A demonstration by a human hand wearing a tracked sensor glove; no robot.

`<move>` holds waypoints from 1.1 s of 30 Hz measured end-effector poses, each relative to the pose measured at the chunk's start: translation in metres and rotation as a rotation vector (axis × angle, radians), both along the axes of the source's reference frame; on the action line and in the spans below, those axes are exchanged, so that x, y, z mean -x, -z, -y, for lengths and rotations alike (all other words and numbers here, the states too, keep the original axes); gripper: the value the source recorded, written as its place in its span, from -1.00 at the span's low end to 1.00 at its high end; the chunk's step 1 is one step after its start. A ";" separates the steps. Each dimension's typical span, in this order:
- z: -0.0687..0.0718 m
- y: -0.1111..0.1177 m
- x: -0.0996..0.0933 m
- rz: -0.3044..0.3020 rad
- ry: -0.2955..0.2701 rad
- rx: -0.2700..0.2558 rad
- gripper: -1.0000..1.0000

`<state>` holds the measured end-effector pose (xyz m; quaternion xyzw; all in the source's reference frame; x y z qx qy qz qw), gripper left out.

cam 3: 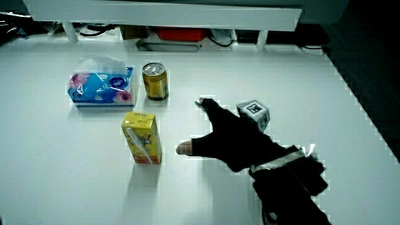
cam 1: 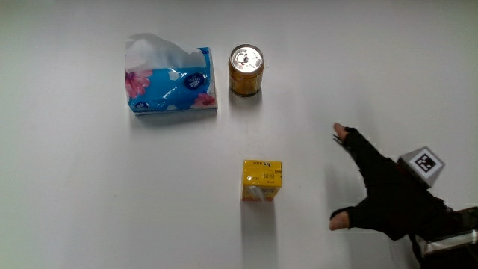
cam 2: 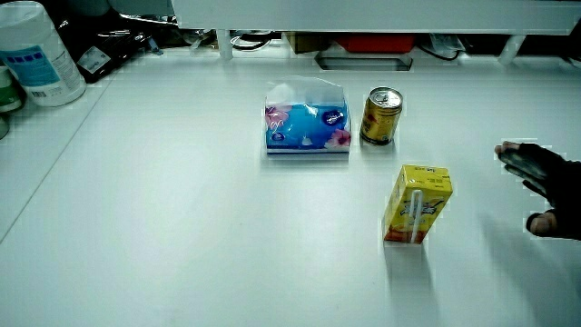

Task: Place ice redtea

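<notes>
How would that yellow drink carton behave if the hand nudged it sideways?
The yellow carton stands upright, tall on a small base, so it would probably tip rather than slide. Its flat sides suggest it wouldn't roll. The hand, fingers spread, holds nothing beside it.

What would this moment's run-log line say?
hand: open, beside yellow drink carton, apart | carton: upright on white table | gold can beside blue tissue pack

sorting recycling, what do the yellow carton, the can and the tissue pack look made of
Yellow carton: likely coated paperboard, with flat faces, sharp folded edges and an attached straw. Can: metal, with a shiny silver top and a gold side. Tissue pack: thin glossy plastic film, crinkled, with white tissue poking out.
</notes>
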<state>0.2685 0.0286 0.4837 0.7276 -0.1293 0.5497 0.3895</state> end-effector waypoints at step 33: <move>-0.001 -0.031 0.095 0.224 0.032 0.085 -0.21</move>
